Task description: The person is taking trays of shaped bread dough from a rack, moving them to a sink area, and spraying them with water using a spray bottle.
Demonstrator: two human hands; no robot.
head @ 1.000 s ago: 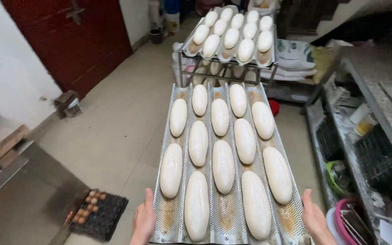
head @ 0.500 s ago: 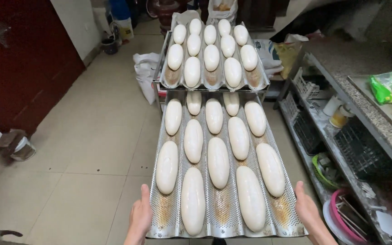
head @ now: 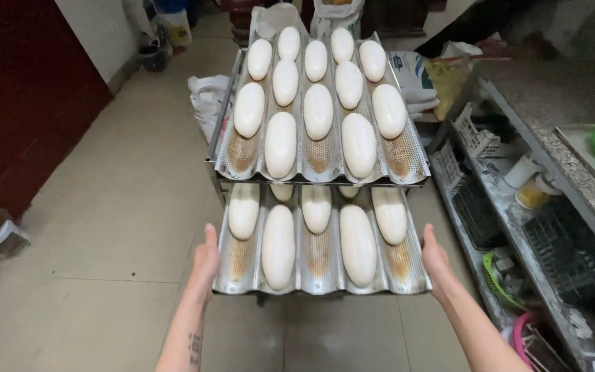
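A: Low centre of frame, my left hand [head: 204,265] and right hand [head: 435,258] grip the lower tray [head: 319,279] by its side edges.

B: Handling?

A: Stiff metal, probably heavy; soft dough loaves [head: 278,246] could roll, so keep it level.

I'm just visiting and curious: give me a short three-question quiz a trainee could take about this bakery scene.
1. True or false: the lower tray is gripped by the left hand and right hand at its two side edges.
2. How many grooves run along the upper tray? A) three B) five C) eight
3. Fill in: the far end of the lower tray is hidden under the ____ tray.

Key
1. True: one hand on each side edge.
2. B: five grooves, holding pale dough loaves.
3. Upper: it sits on the rack, covering the lower tray's far end.
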